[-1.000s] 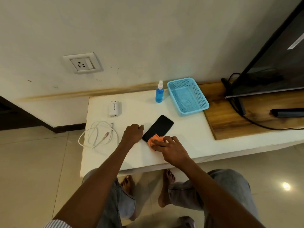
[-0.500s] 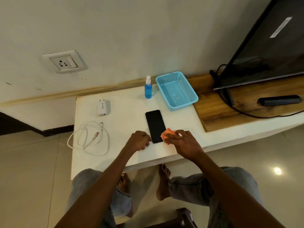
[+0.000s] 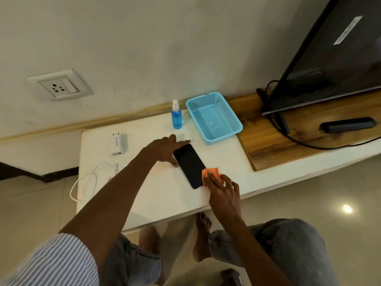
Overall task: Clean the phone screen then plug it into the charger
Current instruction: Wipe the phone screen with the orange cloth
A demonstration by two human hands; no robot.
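Our left hand (image 3: 165,150) is splayed open, steadying the flat black glass phone (image 3: 189,165); our right hand (image 3: 223,189) presses the folded orange cloth (image 3: 210,174) on its near-edge end, screen dark.

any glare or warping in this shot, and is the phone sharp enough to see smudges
Head view: a bright light spot glares on the floor tiles, and a pale strip reflects in the tv. Wide-angle bending curves the table edge and tilts the wall socket. The phone reads as a flat black slab; too soft to show smudges.
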